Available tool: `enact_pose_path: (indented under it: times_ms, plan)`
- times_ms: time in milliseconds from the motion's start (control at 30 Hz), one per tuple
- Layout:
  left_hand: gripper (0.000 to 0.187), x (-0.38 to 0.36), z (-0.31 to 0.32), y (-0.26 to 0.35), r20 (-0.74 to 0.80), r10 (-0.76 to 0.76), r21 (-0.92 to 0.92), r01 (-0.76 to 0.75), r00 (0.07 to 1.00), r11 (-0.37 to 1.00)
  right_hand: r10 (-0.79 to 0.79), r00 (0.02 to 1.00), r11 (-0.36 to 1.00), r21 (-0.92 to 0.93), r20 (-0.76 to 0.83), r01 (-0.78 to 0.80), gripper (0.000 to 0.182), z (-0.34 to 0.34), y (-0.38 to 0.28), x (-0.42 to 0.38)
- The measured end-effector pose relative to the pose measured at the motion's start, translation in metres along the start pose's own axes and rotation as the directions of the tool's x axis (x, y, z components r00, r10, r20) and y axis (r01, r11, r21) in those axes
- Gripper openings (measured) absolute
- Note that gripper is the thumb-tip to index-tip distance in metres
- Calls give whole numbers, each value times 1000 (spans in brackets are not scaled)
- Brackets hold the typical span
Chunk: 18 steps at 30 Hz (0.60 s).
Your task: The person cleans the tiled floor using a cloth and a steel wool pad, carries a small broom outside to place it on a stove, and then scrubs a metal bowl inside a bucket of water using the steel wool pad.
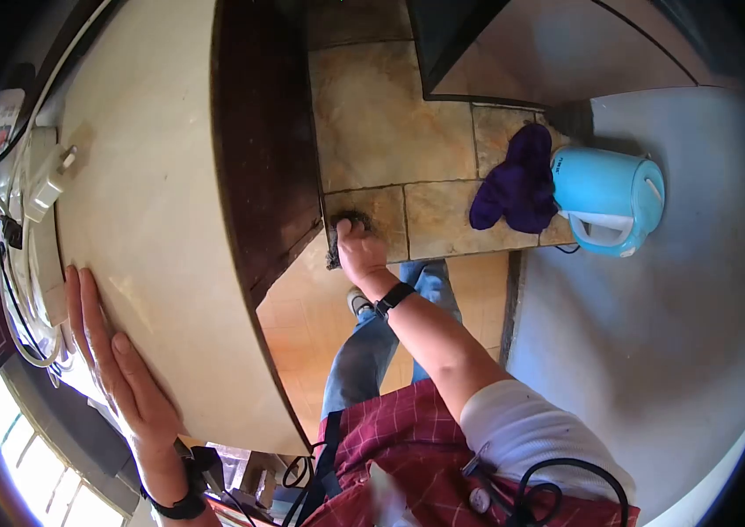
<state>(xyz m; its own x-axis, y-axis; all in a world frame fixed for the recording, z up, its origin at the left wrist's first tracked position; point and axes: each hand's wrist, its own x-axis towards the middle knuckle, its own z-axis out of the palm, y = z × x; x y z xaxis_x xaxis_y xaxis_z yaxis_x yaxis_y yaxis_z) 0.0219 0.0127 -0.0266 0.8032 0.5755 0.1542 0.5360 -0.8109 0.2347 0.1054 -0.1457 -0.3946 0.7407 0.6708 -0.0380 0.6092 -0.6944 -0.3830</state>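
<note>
My right hand [361, 252] is closed over a dark scouring pad [354, 218], pressed against the near corner of the tiled ledge [364, 97]. The pad is a rough, blackish wad, and my fingers cover most of it. My left hand [118, 360] lies flat on the cream tabletop [148, 176], fingers stretched out and holding nothing. Those fingertips are close to a white power strip [46, 255] along the table's edge. Farther right on the ledge, a crumpled dark purple cloth [517, 180] lies against a light blue electric kettle [610, 198].
White and black cables [17, 272] run along the table's far left edge, with a white plug [46, 189] among them. A dark wooden panel [267, 132] separates the tabletop from the ledge. A dark, glossy cabinet [557, 48] stands at the back. A pale wall [654, 351] borders the right.
</note>
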Motion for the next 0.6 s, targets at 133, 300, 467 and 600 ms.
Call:
enact_pose_path:
  times_ms: [133,300,467,600]
  plan:
    - [48,-1,-1,2,17,-15,-18,16,1000,1000,-78,991,992,91,-110,88,4,-22,80,-16]
    - [48,-2,-4,4,13,-29,4,29,999,1000,475,877,857,-189,-69,-479,8,-84,160,13]
    - [49,-1,-2,5,26,-47,-14,47,999,999,9,998,999,-34,-56,-11,5,-13,28,29]
    - [50,1,-2,7,39,-70,-33,72,997,997,-165,986,982,92,25,162,3,-35,49,8]
